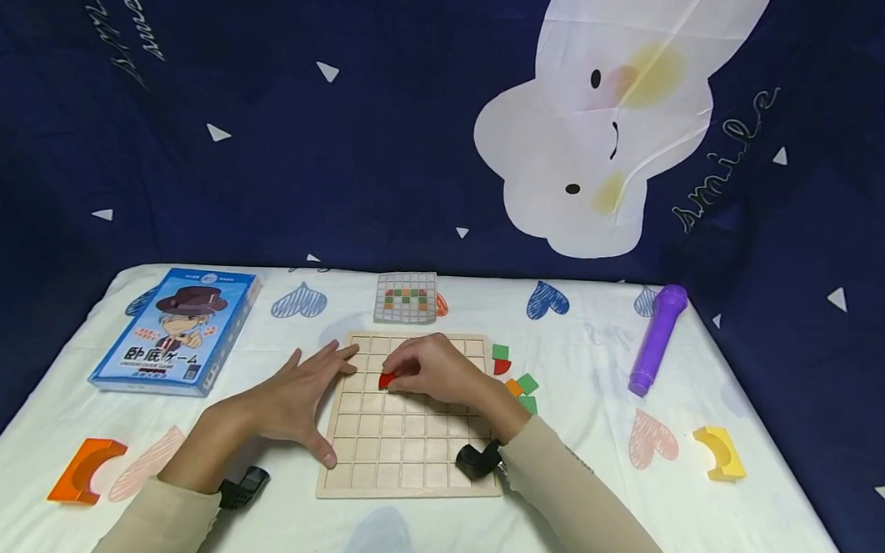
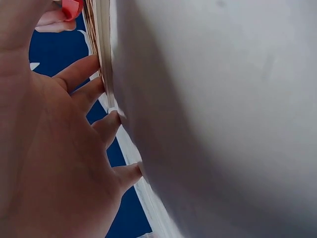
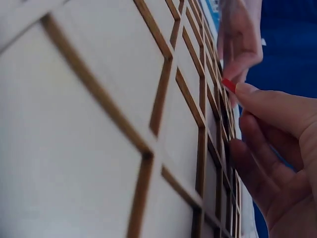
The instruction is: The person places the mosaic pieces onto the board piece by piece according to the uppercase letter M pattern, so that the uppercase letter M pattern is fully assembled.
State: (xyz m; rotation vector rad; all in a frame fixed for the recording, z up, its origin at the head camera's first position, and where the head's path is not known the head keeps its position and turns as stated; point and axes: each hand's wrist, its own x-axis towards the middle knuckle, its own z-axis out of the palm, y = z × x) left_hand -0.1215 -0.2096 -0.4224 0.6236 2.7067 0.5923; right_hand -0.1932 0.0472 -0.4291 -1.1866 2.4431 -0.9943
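- Left hand [image 1: 286, 402], fingers spread, touches the left edge of the gridded board [image 1: 388, 453] beside it; light, even contact should stop sliding.
- Red piece [image 1: 386, 381]: over the board, left of the right hand; best aligned with one cell before release.
- Right hand [image 1: 438, 368] pinches it; a low, level approach would suit.
- Loose tiles [image 1: 529, 385], right of that hand: better left unbrushed.

I see a blue game box [image 1: 177, 329] lying toward the far left corner of the table [image 1: 596, 351], a brown-hatted figure on its cover. Nearer me, by the left edge, is an orange block [image 1: 73, 473] with a curved notch. A purple microphone-shaped stick [image 1: 655, 346] points its round head at the far right corner; nearer me, a yellow notched block [image 1: 734, 457] lies near the right edge.
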